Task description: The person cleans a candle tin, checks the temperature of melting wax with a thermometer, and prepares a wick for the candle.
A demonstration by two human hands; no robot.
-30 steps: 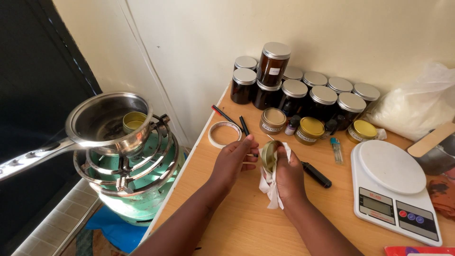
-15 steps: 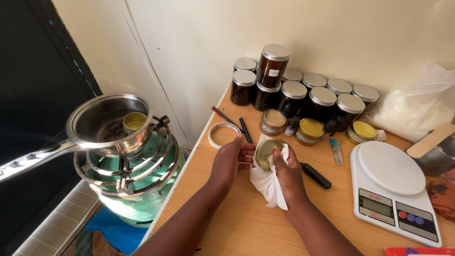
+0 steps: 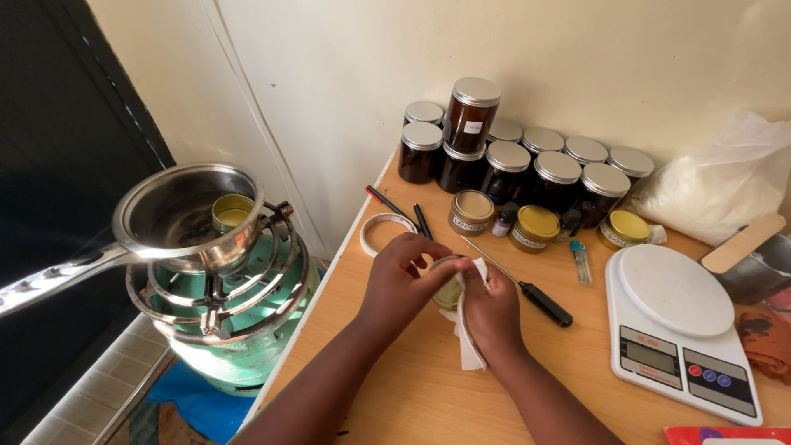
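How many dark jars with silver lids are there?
9 dark jars show: eight stand in two rows against the wall at the back of the table, and one more is stacked on top. Others may hide behind them.

Ten dark jars with silver lids (image 3: 557, 167) stand at the far side of the bench (image 3: 412, 387), one stacked on top. Three small gold-lidded tins (image 3: 536, 223), two pens (image 3: 422, 219), one screwdriver (image 3: 540, 302), one scale (image 3: 677, 330), one saucepan (image 3: 177, 216).
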